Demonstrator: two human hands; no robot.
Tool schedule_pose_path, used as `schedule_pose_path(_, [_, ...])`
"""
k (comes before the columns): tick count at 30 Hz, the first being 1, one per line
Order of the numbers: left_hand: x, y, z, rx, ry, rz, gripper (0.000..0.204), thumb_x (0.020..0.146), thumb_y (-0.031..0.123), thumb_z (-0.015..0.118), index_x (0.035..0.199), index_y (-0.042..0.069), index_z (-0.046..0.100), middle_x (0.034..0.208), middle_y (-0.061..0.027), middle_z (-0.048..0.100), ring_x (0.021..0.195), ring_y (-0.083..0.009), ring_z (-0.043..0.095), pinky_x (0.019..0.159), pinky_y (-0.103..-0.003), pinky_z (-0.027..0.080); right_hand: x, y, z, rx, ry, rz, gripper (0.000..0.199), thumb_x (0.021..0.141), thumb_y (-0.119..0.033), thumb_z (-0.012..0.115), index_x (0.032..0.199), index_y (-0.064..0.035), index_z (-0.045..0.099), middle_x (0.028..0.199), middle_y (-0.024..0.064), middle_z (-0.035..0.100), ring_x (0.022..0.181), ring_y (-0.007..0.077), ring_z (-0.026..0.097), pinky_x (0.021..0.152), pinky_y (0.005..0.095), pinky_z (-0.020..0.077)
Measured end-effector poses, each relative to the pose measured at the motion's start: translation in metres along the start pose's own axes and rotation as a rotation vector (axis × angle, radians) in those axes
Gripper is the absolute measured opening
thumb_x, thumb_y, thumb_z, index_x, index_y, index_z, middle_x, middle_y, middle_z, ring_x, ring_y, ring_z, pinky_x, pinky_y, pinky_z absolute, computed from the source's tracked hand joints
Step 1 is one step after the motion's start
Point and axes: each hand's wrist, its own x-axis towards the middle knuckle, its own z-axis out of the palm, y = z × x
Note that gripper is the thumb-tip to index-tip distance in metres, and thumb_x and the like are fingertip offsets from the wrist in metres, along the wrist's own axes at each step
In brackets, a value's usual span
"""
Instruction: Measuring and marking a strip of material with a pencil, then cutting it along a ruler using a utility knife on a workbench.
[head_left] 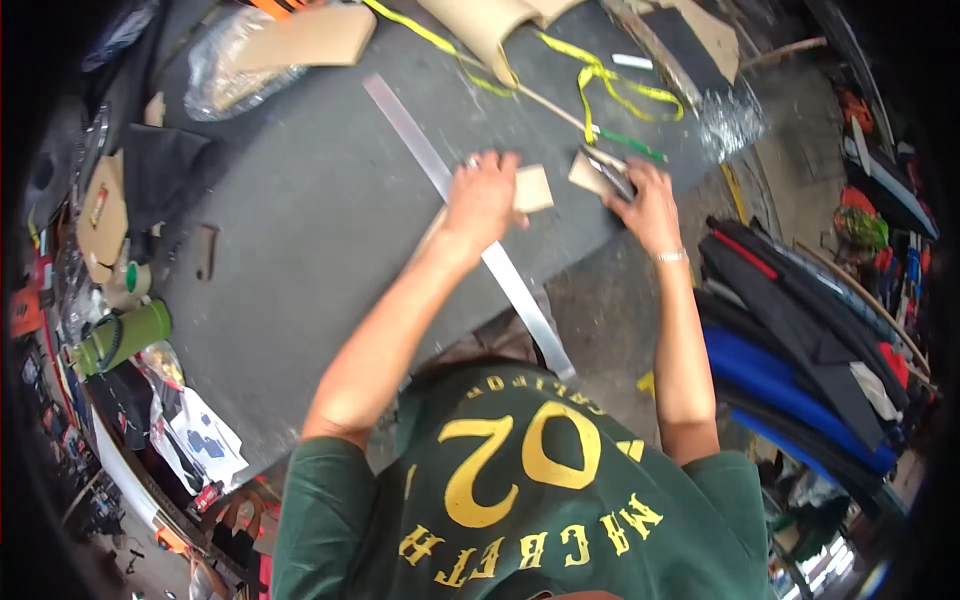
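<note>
A long metal ruler (520, 295) lies aslant across the dark tabletop (290, 240), its near end past the edge by my shirt. My left hand (484, 200) presses down on the ruler and on a tan cardboard strip (534, 188) that passes under the palm; the fingers are bent, the thumb to the right. Over to the right, my right hand (645, 205) grips a dark utility knife (612, 178), its blade not clearly visible. Just under the knife is a small tan cardboard piece (586, 173), apart from the strip; whether my fingers also hold it is hard to tell.
Yellow tape measure (625, 90), a green pen (632, 145) and a rolled tan sheet (480, 30) lie beyond my hands. Farther left are a plastic-wrapped bundle (225, 65) and a green bottle (135, 335). Dark and blue fabric (790, 350) is stacked off the right edge.
</note>
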Motion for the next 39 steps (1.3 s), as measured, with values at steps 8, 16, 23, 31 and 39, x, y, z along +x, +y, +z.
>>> schedule_pose_path(8, [-0.014,-0.014,0.013,-0.507,0.139,-0.061,0.043,0.099,0.033,0.066,0.127,0.002,0.060,0.119,-0.0195,0.067,0.104,-0.0392,0.068,0.084,-0.045,0.058,-0.024,-0.080,0.025,1.515,0.106,0.467,0.031,0.091,-0.008,0.076,0.115,-0.0066,0.057,0.087,0.0026,0.064,0.057,0.0130,0.057,0.051,0.0284,0.0495])
schedule_pose_path(16, [0.008,-0.049,-0.003,-1.042,-0.138,-0.304,0.030,0.102,0.021,0.063,0.125,0.001,0.061,0.095,-0.0091,0.072,0.073,-0.0165,0.072,0.060,-0.032,0.059,-0.014,-0.148,0.065,1.120,0.216,0.267,0.026,0.097,-0.018,0.071,0.116,-0.0016,0.066,0.099,0.0069,0.068,0.088,0.0156,0.067,0.060,0.0274,0.0540])
schedule_pose_path(23, [0.128,-0.129,-0.168,-0.716,-0.078,-0.310,0.054,0.096,0.035,0.064,0.136,0.000,0.054,0.127,-0.0178,0.060,0.109,-0.0280,0.060,0.090,-0.040,0.047,-0.140,-0.110,0.034,0.415,-0.067,0.251,0.038,0.080,-0.029,0.088,0.091,-0.0011,0.065,0.091,0.0114,0.066,0.079,0.0222,0.066,0.073,0.0353,0.0532])
schedule_pose_path(31, [-0.003,-0.038,-0.124,-0.196,-0.120,0.049,0.059,0.092,0.049,0.070,0.128,0.003,0.064,0.126,-0.0240,0.060,0.113,-0.0418,0.063,0.097,-0.048,0.051,-0.189,-0.118,0.046,0.383,-0.210,0.485,0.048,0.070,-0.037,0.090,0.090,-0.0034,0.062,0.088,0.0149,0.068,0.080,0.0376,0.067,0.072,0.0458,0.0539])
schedule_pose_path(39, [-0.146,-0.009,-0.041,-0.471,-0.167,-0.294,0.102,0.076,0.011,0.088,0.158,0.007,0.027,0.138,-0.0295,0.039,0.116,-0.0503,0.058,0.100,-0.049,0.053,-0.028,-0.060,0.010,0.053,0.128,-0.018,0.044,0.079,-0.041,0.084,0.095,-0.0035,0.066,0.087,0.0151,0.062,0.089,0.0374,0.061,0.082,0.0461,0.0523])
